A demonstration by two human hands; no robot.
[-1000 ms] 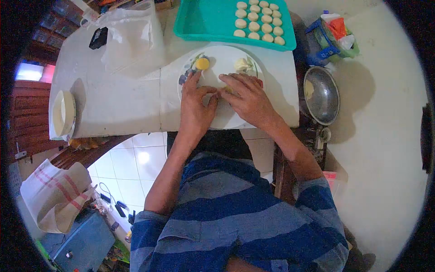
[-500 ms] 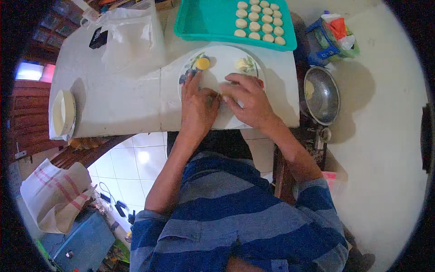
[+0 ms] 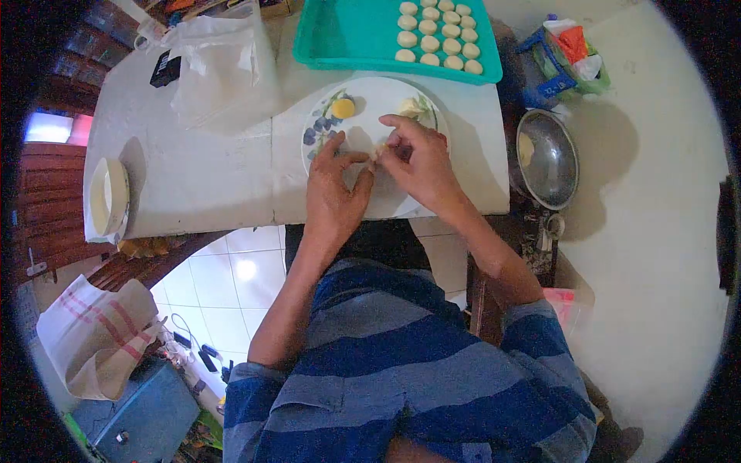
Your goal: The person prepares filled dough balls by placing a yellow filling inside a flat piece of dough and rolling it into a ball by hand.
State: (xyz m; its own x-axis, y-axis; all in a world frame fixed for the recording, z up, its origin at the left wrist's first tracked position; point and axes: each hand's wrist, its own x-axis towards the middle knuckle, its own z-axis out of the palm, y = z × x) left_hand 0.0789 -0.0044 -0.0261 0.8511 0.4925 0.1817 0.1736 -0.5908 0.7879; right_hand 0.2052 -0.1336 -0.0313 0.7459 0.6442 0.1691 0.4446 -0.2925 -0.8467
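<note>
Both hands meet over a white plate (image 3: 370, 86) with a floral print. My right hand (image 3: 428, 170) is closed, its thumb and fingers pinching a small pale yellowish piece of dough (image 3: 380, 148), mostly hidden by the fingertips. From the other side, the thumb and forefinger of my left hand (image 3: 336, 189) come together at the near edge of that piece; its other fingers stand bent above the plate. I cannot tell how firmly the left fingertips grip it. Toward the plate's far left side lies a round yellow ball (image 3: 343, 108).
A green tray (image 3: 347, 50) holding rows of round pale dough pieces (image 3: 429, 42) sits behind the plate. A clear plastic container (image 3: 224, 77) stands back left, a cream bowl-like dish (image 3: 109, 197) at the left edge. A metal bowl (image 3: 552, 166) and colourful packets (image 3: 567, 65) are on the right.
The right fingers have curled in more tightly and the left forefinger has drawn in toward its thumb. The yellow ball stays on the plate; the whole view has shifted slightly.
</note>
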